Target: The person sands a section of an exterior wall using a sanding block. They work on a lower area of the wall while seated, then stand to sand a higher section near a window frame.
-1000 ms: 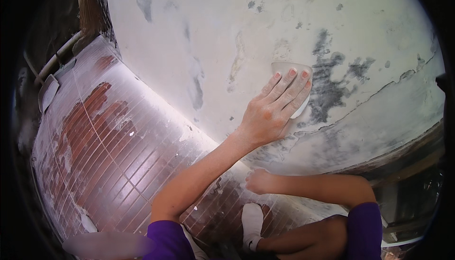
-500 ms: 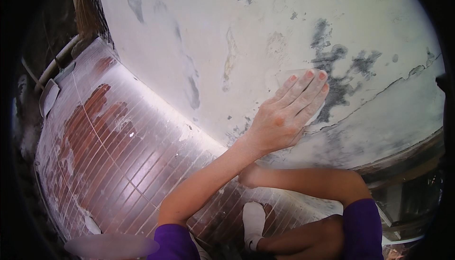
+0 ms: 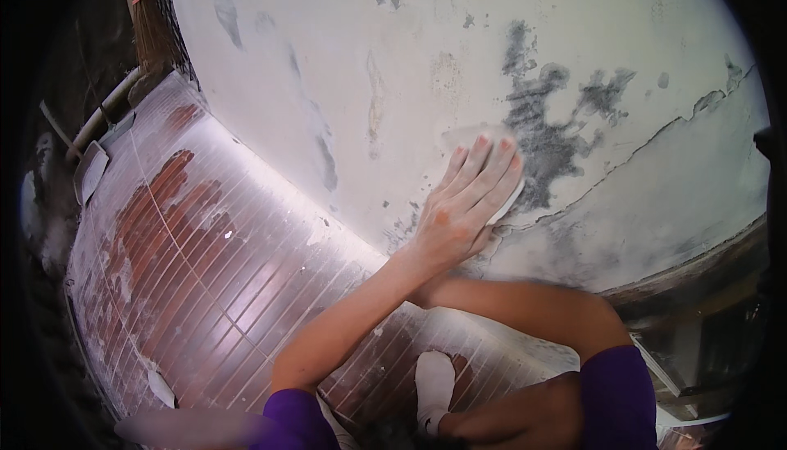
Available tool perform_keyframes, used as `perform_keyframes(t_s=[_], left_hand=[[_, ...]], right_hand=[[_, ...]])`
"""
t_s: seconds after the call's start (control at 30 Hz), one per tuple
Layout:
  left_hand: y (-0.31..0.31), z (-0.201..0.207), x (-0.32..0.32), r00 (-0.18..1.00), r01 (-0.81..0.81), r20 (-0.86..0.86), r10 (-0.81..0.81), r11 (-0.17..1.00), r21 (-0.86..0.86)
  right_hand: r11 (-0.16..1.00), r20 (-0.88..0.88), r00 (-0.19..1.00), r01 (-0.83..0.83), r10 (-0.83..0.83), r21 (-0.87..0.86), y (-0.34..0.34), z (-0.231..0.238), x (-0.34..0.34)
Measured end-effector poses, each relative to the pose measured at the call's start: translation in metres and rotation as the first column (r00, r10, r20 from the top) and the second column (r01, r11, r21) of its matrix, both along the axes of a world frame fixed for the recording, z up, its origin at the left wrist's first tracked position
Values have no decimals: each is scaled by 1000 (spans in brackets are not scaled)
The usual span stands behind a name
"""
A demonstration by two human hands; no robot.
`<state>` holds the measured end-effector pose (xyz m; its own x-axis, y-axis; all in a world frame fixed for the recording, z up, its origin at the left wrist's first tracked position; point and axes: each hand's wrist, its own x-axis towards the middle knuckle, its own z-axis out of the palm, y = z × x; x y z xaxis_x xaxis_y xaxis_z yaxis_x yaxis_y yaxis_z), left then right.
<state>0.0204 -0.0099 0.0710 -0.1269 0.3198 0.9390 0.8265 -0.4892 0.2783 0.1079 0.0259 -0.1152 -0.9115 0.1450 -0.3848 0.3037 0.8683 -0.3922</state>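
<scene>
My left hand (image 3: 466,204), dusted white, lies flat against the white wall (image 3: 410,32). Its fingers are stretched out and pressed over a thin pale sheet (image 3: 518,202), whose edges show beside and above the fingers; what the sheet is made of cannot be made out. To the right of the fingertips is a dark grey patch (image 3: 545,143) where the wall coating is gone. My right forearm (image 3: 525,302) comes in from the right and crosses behind my left wrist. There my right hand (image 3: 424,293) is mostly hidden, fingers included.
A ribbed, dust-covered reddish floor (image 3: 205,261) runs along the wall's foot. My white-socked foot (image 3: 434,380) rests on it. A jagged crack (image 3: 648,145) crosses the wall at right. At the upper left hangs a straw broom (image 3: 150,28), with a pale dustpan (image 3: 92,173) below.
My left hand has slid slightly down and left along the wall, the pale sheet moving with it. My right hand has gone further behind my left wrist. The whole view has shifted a little.
</scene>
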Motion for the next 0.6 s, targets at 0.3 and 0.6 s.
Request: perform_keyframes(t_s=[0.3, 0.6], left_hand=[[5, 5, -6, 992, 10, -129, -6, 1000, 26], [-5, -18, -9, 999, -29, 19, 30, 998, -60]], right_hand=[[809, 337, 817, -550, 468, 207, -24, 37, 9], [701, 504, 690, -681, 520, 209, -34, 73, 24]])
